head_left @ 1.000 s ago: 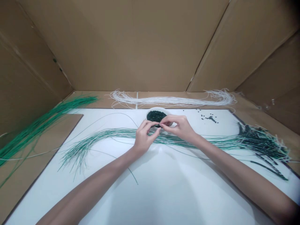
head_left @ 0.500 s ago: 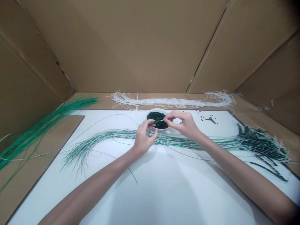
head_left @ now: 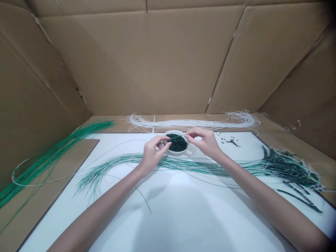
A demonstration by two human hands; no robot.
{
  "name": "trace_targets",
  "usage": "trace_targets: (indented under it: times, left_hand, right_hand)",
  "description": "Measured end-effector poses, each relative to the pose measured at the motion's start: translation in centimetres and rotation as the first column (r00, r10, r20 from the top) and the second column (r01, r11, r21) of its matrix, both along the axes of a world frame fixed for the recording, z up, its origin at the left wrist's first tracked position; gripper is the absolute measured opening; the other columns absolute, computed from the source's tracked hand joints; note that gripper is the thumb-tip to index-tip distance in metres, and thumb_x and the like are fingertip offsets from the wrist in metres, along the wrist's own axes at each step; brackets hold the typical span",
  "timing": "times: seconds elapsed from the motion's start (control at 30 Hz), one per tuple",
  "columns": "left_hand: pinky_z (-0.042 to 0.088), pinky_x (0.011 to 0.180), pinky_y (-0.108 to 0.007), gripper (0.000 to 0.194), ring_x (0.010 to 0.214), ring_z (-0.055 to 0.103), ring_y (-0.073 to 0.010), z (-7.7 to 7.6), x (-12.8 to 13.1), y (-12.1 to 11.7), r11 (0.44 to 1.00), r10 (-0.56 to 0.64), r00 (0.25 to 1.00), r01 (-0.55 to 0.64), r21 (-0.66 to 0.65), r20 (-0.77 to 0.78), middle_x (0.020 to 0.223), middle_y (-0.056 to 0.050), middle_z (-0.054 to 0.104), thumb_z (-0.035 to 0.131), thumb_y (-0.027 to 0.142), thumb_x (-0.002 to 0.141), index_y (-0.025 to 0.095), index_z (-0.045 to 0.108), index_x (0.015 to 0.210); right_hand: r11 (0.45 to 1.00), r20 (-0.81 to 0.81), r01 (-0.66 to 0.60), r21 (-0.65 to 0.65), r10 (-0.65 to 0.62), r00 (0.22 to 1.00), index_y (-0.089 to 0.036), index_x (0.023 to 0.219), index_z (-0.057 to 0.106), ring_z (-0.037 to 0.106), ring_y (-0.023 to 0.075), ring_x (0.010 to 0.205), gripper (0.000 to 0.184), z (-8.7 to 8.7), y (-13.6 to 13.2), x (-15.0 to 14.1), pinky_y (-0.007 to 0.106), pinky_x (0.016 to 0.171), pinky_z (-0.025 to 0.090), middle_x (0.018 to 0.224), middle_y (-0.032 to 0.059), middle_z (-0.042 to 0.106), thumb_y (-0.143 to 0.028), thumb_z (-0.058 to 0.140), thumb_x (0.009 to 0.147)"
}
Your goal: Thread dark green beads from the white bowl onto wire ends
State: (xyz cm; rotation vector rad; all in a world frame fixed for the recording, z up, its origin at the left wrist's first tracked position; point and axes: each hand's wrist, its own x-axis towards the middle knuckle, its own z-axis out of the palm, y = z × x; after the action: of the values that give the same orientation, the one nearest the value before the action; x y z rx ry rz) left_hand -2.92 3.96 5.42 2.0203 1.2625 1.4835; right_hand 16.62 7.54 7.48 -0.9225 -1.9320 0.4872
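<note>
A white bowl (head_left: pixel 190 151) holds many small dark green beads (head_left: pixel 179 143). Over its left side, my left hand (head_left: pixel 154 151) is closed with thumb and fingertips around a thin wire (head_left: pixel 176 137), which carries dark green beads near those fingers. My right hand (head_left: pixel 204 141) pinches the same wire at the bowl's right side. The stretch between the hands passes above the beads. A long, thin tail of wire (head_left: pixel 118 142) curves away left behind my left hand. Beneath both forearms lies a bundle of green and white wires (head_left: pixel 194 164).
Black beaded ends (head_left: pixel 286 164) spread at the bundle's right. Loose dark beads (head_left: pixel 232 141) are scattered right of the bowl. A green wire bundle (head_left: pixel 57 157) lies at left, a white wire bundle (head_left: pixel 183 123) along the back. Cardboard walls (head_left: pixel 147 63) surround the white board (head_left: pixel 183 217).
My hands have drawn apart, the left one moving left, so a longer stretch of wire shows between them. The view has tilted up slightly.
</note>
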Motion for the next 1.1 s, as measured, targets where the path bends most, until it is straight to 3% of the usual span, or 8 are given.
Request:
trace_targets:
  times: [0.57, 0.73, 0.9, 1.1]
  left_hand:
    - [0.037, 0.056, -0.020, 0.007, 0.055, 0.043, -0.0080, 1.0, -0.7, 0.0, 0.996, 0.035, 0.992, -0.025, 0.083, -0.124, 0.069, 0.000, 0.056, 0.053, 0.023, 0.075, 0.017, 0.056, 0.077]
    - [0.039, 0.055, -0.019, 0.008, 0.057, 0.048, -0.0082, 0.9, -1.5, 0.6, 0.999, 0.020, 0.993, -0.017, 0.028, -0.115, 0.068, 0.000, 0.057, 0.053, 0.022, 0.074, 0.017, 0.055, 0.079]
    - [0.041, 0.056, -0.018, 0.009, 0.059, 0.049, -0.0073, 1.1, -1.3, 0.5, 0.997, -0.073, 0.997, 0.072, -0.042, -0.021, 0.081, -0.003, 0.059, 0.051, 0.017, 0.072, 0.016, 0.050, 0.081]
    - [0.039, 0.051, -0.017, 0.018, 0.054, 0.044, -0.0059, 1.6, -0.5, -0.1, 0.991, -0.121, 0.993, 0.120, -0.065, -0.010, 0.074, -0.001, 0.057, 0.055, 0.019, 0.071, 0.016, 0.048, 0.088]
  right_hand:
    - [0.997, -0.009, -0.012, 0.072, 0.012, 1.000, -0.018, 0.067, 0.061, 0.056, 0.0134, 0.060, 0.013, 1.2, -0.8, -0.1, 0.025, 0.055, 0.045, 0.068, 0.0028, 0.063, -0.024, 0.053, 0.074]
    - [0.994, -0.001, -0.008, 0.107, 0.009, 1.000, -0.018, 0.066, 0.060, 0.055, 0.0130, 0.059, 0.011, 1.6, -1.0, 0.0, 0.025, 0.056, 0.044, 0.067, 0.0022, 0.062, -0.021, 0.052, 0.074]
    - [0.995, -0.003, -0.025, 0.094, 0.026, 1.000, -0.018, 0.068, 0.060, 0.056, 0.0138, 0.062, 0.012, 1.5, -1.1, -0.2, 0.026, 0.056, 0.044, 0.069, 0.0029, 0.063, -0.022, 0.051, 0.075]
    - [0.994, 0.010, -0.039, 0.098, 0.038, 0.999, -0.018, 0.069, 0.061, 0.056, 0.0136, 0.061, 0.013, 1.3, -1.2, -0.5, 0.026, 0.056, 0.044, 0.069, 0.0026, 0.063, -0.022, 0.051, 0.075]
